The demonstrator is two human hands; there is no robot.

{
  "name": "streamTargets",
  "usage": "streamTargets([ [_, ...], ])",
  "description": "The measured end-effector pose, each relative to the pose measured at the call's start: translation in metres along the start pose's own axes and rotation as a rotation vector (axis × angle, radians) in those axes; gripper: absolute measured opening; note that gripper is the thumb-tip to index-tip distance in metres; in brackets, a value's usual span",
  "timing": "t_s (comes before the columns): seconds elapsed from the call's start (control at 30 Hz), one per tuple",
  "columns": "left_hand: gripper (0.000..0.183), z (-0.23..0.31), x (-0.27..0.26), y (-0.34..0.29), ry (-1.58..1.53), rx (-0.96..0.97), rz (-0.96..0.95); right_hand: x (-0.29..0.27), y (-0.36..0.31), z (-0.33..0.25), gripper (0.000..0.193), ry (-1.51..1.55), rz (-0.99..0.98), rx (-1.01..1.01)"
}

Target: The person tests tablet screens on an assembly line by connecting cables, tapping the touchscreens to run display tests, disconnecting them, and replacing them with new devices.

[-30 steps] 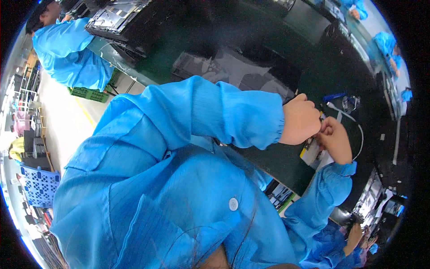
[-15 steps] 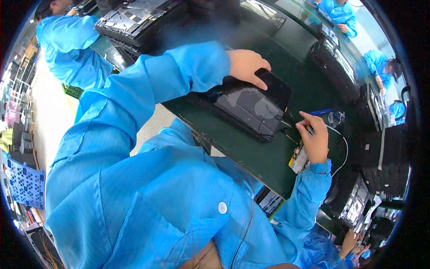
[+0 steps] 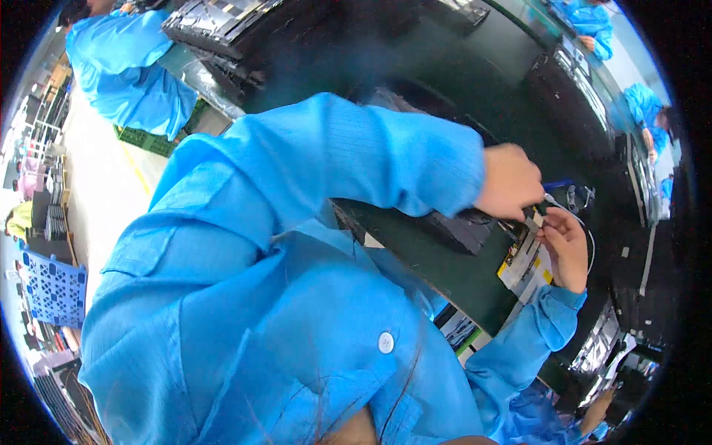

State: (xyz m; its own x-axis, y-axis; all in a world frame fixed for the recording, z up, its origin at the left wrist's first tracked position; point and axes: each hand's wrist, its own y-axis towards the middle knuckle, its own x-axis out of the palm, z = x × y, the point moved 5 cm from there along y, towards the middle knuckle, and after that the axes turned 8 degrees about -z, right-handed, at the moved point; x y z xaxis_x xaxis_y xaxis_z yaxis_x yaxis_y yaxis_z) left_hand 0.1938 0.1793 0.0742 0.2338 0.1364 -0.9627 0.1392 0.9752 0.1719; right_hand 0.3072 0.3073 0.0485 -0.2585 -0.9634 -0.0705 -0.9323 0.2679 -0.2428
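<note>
My left hand point(image 3: 510, 182) reaches across to the right, its fingers curled down and closed towards my right hand point(image 3: 565, 248). Between the fingertips of both hands is a small grey, flat piece point(image 3: 533, 221), too small to name. My right thumb and forefinger pinch at it; what the left fingers grip is partly hidden. Just below lies a narrow circuit board strip with yellow parts point(image 3: 512, 267). To the left, mostly covered by my left sleeve, sits a stack of black flat panels point(image 3: 461, 231).
A white cable point(image 3: 591, 248) curves beside my right hand, near a blue pen-like tool point(image 3: 558, 184). Stacks of dark panels point(image 3: 222, 30) stand on the dark green table point(image 3: 415, 252). Co-workers in blue point(image 3: 130, 70) are around, and a blue basket point(image 3: 55, 289) stands far left.
My left hand has left the black panel and moved right and down to meet my right hand. The small grey piece now shows between them. The whole view has shifted slightly.
</note>
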Motion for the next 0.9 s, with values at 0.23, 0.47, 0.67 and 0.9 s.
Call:
streamTargets([
  [0.23,0.020,0.021,0.022,0.031,-0.213,0.011,0.090,-0.009,-0.002,0.003,0.029,0.014,-0.052,0.065],
  [0.47,0.011,0.012,0.028,0.012,-0.060,-0.036,0.048,-0.010,-0.001,0.006,0.028,-0.151,-0.035,0.171],
  [0.67,0.014,0.009,0.027,0.005,-0.042,0.028,0.004,-0.010,0.000,0.008,0.026,-0.214,-0.039,0.170],
  [0.9,0.017,0.010,0.026,0.003,0.015,0.064,-0.043,-0.009,0.001,0.009,0.026,-0.201,-0.038,0.169],
])
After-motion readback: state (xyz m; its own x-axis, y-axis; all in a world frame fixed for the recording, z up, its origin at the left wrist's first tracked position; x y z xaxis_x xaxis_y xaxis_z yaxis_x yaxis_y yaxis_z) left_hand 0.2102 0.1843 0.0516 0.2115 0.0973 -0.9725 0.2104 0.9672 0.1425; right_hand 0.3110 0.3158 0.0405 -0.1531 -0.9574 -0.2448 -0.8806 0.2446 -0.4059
